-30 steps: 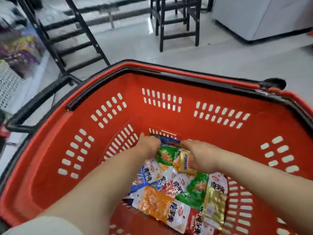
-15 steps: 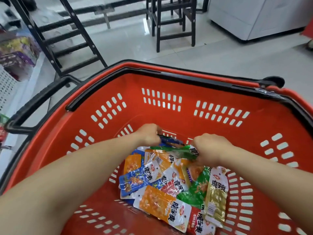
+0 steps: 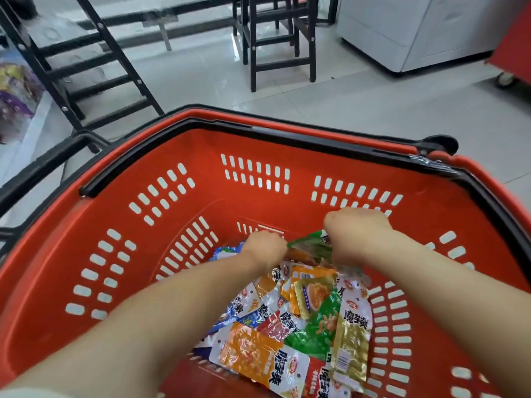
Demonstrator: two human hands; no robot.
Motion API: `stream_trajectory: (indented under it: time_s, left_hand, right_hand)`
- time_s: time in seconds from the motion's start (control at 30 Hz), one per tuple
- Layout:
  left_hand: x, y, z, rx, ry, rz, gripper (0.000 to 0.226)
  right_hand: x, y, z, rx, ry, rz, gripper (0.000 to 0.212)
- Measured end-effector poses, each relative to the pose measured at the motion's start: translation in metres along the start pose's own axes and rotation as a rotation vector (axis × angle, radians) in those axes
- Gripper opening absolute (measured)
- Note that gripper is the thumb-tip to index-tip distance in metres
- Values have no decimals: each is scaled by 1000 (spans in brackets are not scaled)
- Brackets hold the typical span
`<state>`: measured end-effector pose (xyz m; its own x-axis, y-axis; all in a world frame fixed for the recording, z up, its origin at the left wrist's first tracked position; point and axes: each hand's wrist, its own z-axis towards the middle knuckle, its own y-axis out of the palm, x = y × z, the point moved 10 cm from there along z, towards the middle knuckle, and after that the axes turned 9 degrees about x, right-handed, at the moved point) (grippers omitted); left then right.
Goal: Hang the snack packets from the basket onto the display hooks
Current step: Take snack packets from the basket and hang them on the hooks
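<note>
A red plastic basket [image 3: 94,254] with black handles sits below me. Several snack packets lie heaped on its floor, among them an orange packet [image 3: 253,354], a gold packet [image 3: 353,340] and a green packet [image 3: 319,328]. Both my arms reach down into the basket. My right hand [image 3: 356,234] is raised above the heap and grips the top of a green packet [image 3: 311,244]. My left hand [image 3: 265,247] is curled at the far end of the heap, holding the packets there beside a blue packet [image 3: 227,251]. No display hooks are in view.
A black metal rack [image 3: 94,61] stands on the tiled floor at the far left, with bagged goods [image 3: 14,93] at the left edge. Black chairs [image 3: 275,38] stand behind the basket. A white cabinet [image 3: 416,30] is at the far right.
Both hands have lifted from the heap. My right hand has risen and moved right, pulling a green packet up. The heap has shifted and spread.
</note>
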<state>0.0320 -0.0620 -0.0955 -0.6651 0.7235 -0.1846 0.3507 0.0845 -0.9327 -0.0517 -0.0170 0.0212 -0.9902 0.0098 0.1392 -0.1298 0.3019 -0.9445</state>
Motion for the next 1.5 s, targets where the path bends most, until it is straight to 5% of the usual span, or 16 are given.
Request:
stream_trajectory:
  time_s: [0.23, 0.43, 0.53, 0.67, 0.8, 0.9, 1.03, 1.17, 1.27, 1.5]
  left_hand:
    - [-96, -60, -64, -26, -311, -506, 19]
    - [-143, -111, -160, 238, -579, -1188, 11]
    - [-152, -158, -214, 453, -661, -1418, 21]
    - [-154, -237, -277, 581, -782, -1439, 22]
    - [-169, -361, -348, 697, -871, -1432, 31]
    - [-173, -474, -401, 708, -861, -1493, 36]
    - [-156, -628, -468, 779, -871, -1697, 38]
    - [-147, -736, -529, 971, -964, -1634, 26]
    - [-140, -787, -562, 1114, -993, -1600, 10]
    - [-123, -817, -658, 1363, -1177, -1297, 41]
  right_hand:
    - [-22, -54, -6, 118, -101, 331, 34]
    - [8, -143, -32, 324, -20, 956, 20]
    - [19, -179, -54, 287, 93, 1332, 9]
    - [10, -238, -92, 126, 208, 1640, 45]
    - [18, -354, -142, 83, 132, 1662, 66]
    - [9, -465, -184, 85, 20, 1696, 58]
    - [12, -615, -252, 487, 76, 1671, 13]
    - [10, -721, -313, 679, 41, 1654, 14]
    - [1, -778, -354, 743, -166, 1671, 12]
    - [-22, -837, -413, 304, -586, 1766, 21]
